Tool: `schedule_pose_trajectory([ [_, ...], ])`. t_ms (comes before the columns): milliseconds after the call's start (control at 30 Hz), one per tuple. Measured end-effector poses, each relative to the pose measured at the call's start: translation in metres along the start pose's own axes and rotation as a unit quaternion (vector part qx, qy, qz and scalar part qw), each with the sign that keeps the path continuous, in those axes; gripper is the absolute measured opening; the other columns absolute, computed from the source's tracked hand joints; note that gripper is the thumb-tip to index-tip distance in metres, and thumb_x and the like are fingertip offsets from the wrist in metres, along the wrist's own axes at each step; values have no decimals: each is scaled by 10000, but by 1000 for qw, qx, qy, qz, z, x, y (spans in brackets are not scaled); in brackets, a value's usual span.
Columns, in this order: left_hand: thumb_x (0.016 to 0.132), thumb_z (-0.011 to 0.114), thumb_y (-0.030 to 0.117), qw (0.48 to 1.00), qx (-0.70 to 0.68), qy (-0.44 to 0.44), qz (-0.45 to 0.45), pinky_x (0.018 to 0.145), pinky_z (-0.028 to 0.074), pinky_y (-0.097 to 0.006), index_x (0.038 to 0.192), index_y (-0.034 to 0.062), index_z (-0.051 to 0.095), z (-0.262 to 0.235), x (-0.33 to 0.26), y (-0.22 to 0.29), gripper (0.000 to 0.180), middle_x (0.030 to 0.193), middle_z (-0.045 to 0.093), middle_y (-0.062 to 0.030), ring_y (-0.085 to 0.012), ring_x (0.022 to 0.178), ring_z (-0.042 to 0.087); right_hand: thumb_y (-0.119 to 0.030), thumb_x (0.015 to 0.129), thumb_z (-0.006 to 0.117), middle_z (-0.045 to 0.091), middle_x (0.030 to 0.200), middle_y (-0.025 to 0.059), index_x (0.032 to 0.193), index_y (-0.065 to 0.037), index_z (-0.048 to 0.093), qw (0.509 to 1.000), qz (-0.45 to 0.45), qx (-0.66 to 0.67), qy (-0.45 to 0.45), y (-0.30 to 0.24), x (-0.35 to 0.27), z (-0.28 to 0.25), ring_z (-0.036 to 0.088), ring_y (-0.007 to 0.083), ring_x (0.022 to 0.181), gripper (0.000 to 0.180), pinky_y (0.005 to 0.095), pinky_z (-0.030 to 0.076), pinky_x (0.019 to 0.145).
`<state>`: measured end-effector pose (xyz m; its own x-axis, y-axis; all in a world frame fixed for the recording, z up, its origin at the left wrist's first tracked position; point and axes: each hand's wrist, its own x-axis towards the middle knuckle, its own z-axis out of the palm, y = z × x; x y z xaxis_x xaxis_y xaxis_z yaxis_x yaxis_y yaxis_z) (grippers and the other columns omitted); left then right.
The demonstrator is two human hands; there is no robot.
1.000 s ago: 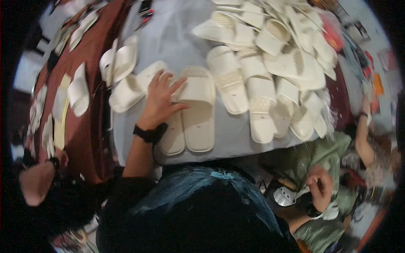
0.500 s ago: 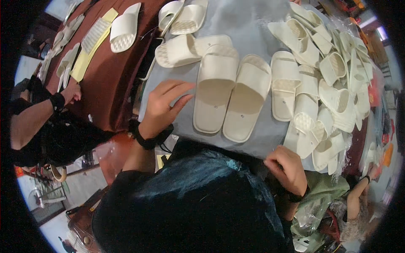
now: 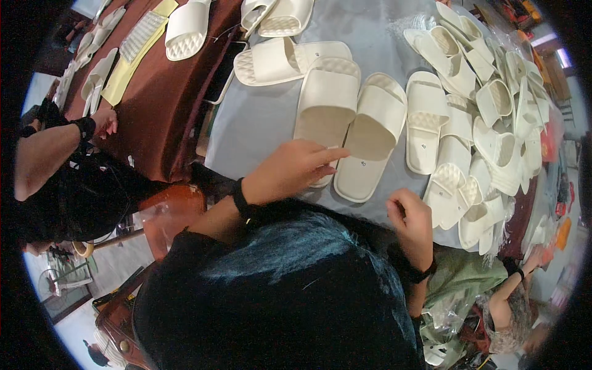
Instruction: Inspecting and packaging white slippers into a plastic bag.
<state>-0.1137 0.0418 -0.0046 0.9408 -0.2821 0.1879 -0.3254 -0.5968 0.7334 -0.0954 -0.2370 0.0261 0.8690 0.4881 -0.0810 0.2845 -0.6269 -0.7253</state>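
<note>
A pair of cream slippers lies side by side in front of me, toes pointing away. Over the heel of the left slipper is my left hand, its index finger stretched toward the inner edge of the right slipper. The fingers are apart and I see nothing held in them; whether they touch the slippers I cannot tell. My right hand hovers by the near table edge, right of the pair, with its fingers curled in and nothing visible inside. Another cream slipper lies sideways behind the pair.
A heap of cream slippers covers the right side of the grey-covered table. On the left, a brown-covered table bears a slipper and a yellow sheet. A co-worker's hand rests at its edge.
My left hand has swung right from beside the left slipper to over its heel. My right hand has risen slightly, still curled. The view has shifted a little.
</note>
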Motion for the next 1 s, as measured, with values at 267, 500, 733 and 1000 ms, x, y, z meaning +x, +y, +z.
schedule_pose_trajectory([
  [267,815,689,124,993,83,8,79,705,510,-421,1109,89,636,28,9,-11,302,913,650,-105,-323,827,633,-93,861,614,591,799,180,872,-20,561,999,-21,-9,-41,-5,12,13,577,393,766,91,467,447,668],
  [500,853,654,163,997,-14,-47,64,688,504,-424,905,74,634,40,6,1,104,861,650,-111,-326,806,638,-54,845,631,571,773,164,865,15,555,997,-44,-15,-58,2,5,7,563,336,693,105,384,437,627],
  [733,868,646,169,997,-34,-65,15,696,496,-432,909,50,646,33,11,-1,126,828,649,-135,-341,796,633,-130,859,631,600,814,181,888,-29,568,998,-32,-17,-55,2,10,4,582,387,785,122,456,457,683],
  [1000,869,658,178,996,-30,-81,-26,713,500,-424,931,33,669,17,-10,12,157,850,662,-149,-357,816,637,-159,862,639,580,788,159,894,-55,562,993,-75,-49,-80,5,23,12,579,376,785,134,467,454,669],
])
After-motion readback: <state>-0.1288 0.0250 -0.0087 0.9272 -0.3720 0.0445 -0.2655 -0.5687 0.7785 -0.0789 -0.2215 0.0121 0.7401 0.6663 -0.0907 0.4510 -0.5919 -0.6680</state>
